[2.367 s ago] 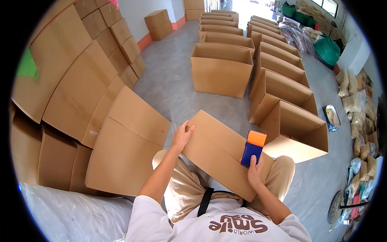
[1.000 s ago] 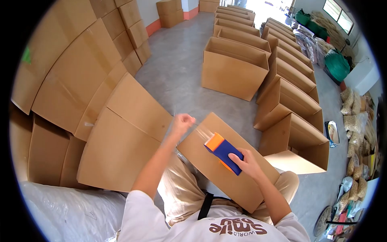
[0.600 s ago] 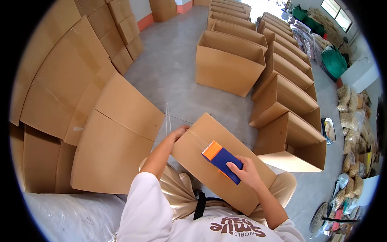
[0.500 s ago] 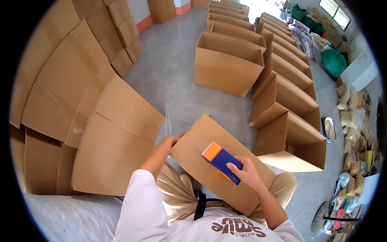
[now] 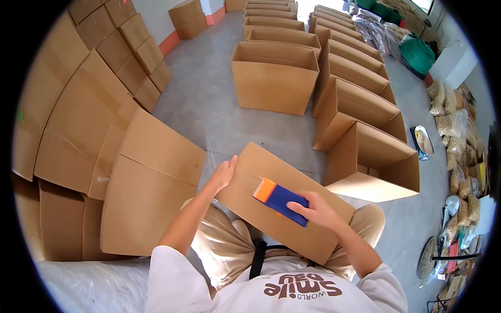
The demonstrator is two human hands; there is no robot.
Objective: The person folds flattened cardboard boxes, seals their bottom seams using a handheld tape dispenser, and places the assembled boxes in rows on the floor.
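Observation:
A cardboard box (image 5: 250, 206) lies slanted across my lap, its plain face turned up. At its left end my left hand (image 5: 225, 175) grips the edge, the fingers partly hidden behind it. My right hand (image 5: 314, 209) is closed around a blue tape dispenser (image 5: 284, 202) with an orange front end. The dispenser is over the upper face of the box, its orange end pointing left. Whether it touches the cardboard I cannot tell.
Two rows of open-topped cardboard boxes (image 5: 274, 83) stand ahead and to the right. Flattened cardboard (image 5: 151, 193) leans on my left, near stacked boxes (image 5: 133, 47). Filled clear bags (image 5: 451, 125) line the right side. A plastic-wrapped bundle (image 5: 94, 284) lies at lower left.
My left hand has come up further into view at the box's left edge. The right hand and tape dispenser have shifted slightly left and up in view, as the camera view has also shifted.

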